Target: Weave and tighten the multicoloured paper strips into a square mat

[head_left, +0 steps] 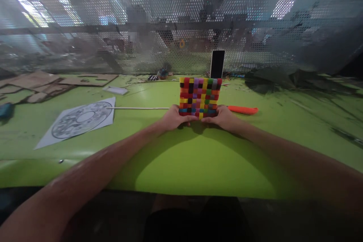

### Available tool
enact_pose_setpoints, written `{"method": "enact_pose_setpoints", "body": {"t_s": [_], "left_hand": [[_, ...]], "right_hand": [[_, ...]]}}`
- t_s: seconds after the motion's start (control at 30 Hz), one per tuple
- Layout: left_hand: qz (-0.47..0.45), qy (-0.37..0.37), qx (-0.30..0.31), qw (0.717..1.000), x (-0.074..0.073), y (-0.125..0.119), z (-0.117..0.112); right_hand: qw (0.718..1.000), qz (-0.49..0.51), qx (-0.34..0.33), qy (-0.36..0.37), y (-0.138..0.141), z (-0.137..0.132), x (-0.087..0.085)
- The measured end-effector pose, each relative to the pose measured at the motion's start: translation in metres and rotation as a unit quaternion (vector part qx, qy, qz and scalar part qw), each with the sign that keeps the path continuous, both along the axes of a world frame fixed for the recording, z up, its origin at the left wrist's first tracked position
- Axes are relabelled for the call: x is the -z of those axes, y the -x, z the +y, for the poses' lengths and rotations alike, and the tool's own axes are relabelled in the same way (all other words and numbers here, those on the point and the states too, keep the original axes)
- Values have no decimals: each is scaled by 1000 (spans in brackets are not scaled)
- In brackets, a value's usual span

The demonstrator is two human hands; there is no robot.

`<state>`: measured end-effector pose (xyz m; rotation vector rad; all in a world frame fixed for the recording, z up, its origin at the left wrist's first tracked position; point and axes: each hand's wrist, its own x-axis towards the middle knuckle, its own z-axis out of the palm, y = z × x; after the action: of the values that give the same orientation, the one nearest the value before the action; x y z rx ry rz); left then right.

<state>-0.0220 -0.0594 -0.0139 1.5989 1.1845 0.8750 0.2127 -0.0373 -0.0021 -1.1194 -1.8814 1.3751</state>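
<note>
A square mat woven from many-coloured strips [199, 97] stands nearly upright between my two hands, low above the green table. My left hand [176, 117] grips its lower left corner, thumb along the bottom edge in front. On the lower right corner my right hand [224, 116] has the same hold, its thumb almost meeting the left one. The other fingers are mostly hidden behind the mat. Just beyond my right hand lies an orange-handled tool [243, 110], its other end out of sight. A thin pale stick [138, 108] runs leftward from behind my left hand.
A paper with a printed ring pattern [85, 118] lies left on the green table [204, 166]. Cut cardboard pieces [36, 85] are at the far left. A phone-like dark panel [217, 64] stands behind the mat, before a perforated screen [181, 30]. Large dark leaves [263, 79] lie right.
</note>
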Motion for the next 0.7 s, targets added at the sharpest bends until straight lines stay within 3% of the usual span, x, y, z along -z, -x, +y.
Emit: {"method": "enact_pose_setpoints", "body": {"t_s": [0.13,0.33,0.43,0.53,0.7], "left_hand": [[-3,37,32,999,-4,1,0],[-15,15,108,994,-4,3,-1],[-18,3,127,992,-5,4,-2],[-6,-3,106,994,-8,5,-2],[58,-23,5,998,-13,8,3]], "right_hand": [[1000,26,7,3,0,1,3],[993,51,0,-103,-1,5,4],[995,60,-11,-83,-1,4,3],[997,70,7,-45,-2,2,1],[996,70,41,25,-2,1,0]]}}
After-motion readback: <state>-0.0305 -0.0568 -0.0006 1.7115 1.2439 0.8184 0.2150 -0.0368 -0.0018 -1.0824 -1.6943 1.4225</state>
